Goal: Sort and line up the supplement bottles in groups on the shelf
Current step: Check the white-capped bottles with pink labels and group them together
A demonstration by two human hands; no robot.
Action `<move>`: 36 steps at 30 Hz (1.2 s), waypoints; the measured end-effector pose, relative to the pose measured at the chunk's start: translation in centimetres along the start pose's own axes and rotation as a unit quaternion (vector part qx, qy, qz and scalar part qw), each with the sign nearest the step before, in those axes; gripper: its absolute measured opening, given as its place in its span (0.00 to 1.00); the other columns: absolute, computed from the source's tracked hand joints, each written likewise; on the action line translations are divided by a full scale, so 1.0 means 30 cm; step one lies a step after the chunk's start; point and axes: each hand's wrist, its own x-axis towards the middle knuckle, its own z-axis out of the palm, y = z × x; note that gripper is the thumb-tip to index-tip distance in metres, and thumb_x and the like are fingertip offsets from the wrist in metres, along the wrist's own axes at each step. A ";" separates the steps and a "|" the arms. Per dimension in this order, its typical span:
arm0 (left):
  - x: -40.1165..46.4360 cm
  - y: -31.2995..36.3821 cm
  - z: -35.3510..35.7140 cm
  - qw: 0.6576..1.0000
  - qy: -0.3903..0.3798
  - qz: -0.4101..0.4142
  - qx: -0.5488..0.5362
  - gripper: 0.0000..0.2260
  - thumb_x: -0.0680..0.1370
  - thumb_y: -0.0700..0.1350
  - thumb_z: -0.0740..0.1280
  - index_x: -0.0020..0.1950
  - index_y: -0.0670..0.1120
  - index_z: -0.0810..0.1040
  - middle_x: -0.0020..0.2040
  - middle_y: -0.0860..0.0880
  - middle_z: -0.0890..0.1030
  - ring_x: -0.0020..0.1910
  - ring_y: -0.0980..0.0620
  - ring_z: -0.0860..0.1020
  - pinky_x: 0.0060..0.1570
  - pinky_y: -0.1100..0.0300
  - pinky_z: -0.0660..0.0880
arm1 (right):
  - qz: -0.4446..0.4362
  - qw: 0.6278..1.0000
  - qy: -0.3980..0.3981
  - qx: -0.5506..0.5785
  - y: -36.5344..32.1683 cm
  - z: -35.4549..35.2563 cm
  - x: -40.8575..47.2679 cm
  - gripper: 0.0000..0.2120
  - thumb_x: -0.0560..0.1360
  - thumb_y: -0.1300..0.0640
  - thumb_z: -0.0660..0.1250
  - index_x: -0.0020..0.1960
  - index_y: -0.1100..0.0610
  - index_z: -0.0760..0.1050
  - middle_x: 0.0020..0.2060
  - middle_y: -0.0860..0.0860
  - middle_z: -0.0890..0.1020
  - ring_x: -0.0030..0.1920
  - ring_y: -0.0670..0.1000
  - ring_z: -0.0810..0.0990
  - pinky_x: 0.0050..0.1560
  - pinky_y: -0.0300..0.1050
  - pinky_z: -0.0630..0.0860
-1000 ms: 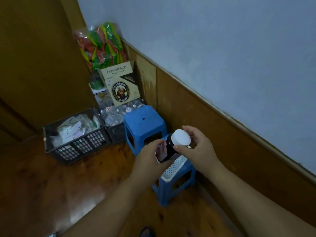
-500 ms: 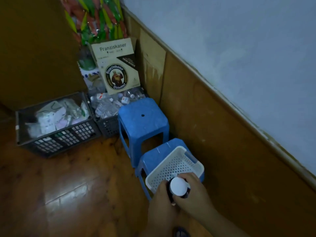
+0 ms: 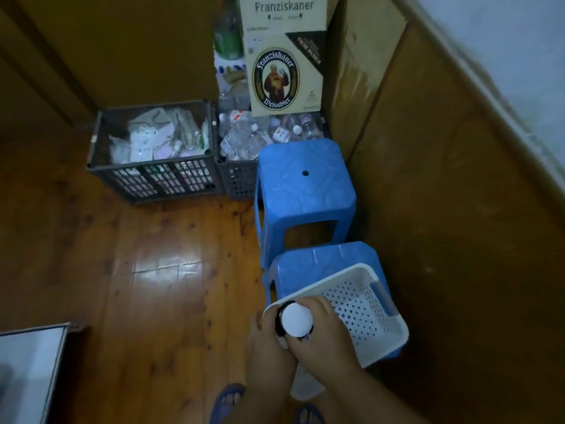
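A glossy wooden plank floor (image 3: 146, 286) fills the left and middle of the view, bounded on the right by brown wooden wall panelling (image 3: 458, 209) under a pale painted wall. In the far corner of the floor leans a cream cardboard beer box printed "Franziskaner" (image 3: 282, 53), with a green bottle just beside it on the left. In front of the box stand two dark grey slotted plastic crates side by side: the left crate (image 3: 156, 179) holds white packets and papers, the right crate (image 3: 237, 182) holds crumpled clear plastic bottles. Against the panelling stands a tall blue plastic stool (image 3: 305, 185) with a small hole in its seat, and just in front of it a lower blue plastic stool (image 3: 318, 264). On that lower stool's seat rests a white perforated plastic basket (image 3: 363, 313), overhanging its near edge. At the basket's near left corner both hands hold a dark supplement bottle with a round white cap (image 3: 296, 320), seen from above. The left hand (image 3: 269, 353) wraps its fingers round the bottle's body, while the right hand (image 3: 324, 338) grips the cap from the right side. Blue sandals show at the bottom edge of the floor.
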 end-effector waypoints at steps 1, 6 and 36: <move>0.007 -0.002 0.010 1.000 -0.003 0.004 -0.010 0.19 0.74 0.42 0.67 0.63 0.56 0.70 0.57 0.53 0.73 0.54 0.54 0.74 0.49 0.64 0.68 | 0.002 1.000 -0.003 0.000 0.011 0.000 0.009 0.23 0.68 0.49 0.71 0.61 0.47 0.68 0.57 0.42 0.72 0.56 0.46 0.74 0.54 0.39 0.73; 0.046 -0.005 0.069 0.999 0.017 0.005 0.039 0.17 0.75 0.46 0.66 0.60 0.61 0.69 0.58 0.57 0.73 0.59 0.53 0.72 0.54 0.59 0.70 | 0.006 1.000 0.016 0.010 0.058 -0.016 0.044 0.22 0.68 0.51 0.72 0.59 0.46 0.69 0.56 0.41 0.72 0.55 0.45 0.75 0.53 0.39 0.73; 0.263 0.044 0.121 0.959 -0.077 0.181 0.205 0.26 0.73 0.47 0.66 0.71 0.49 0.65 0.68 0.49 0.68 0.67 0.50 0.65 0.66 0.58 0.63 | -0.061 0.997 -0.001 -0.040 0.166 -0.084 0.191 0.18 0.75 0.51 0.67 0.64 0.51 0.71 0.64 0.45 0.72 0.62 0.46 0.72 0.58 0.36 0.69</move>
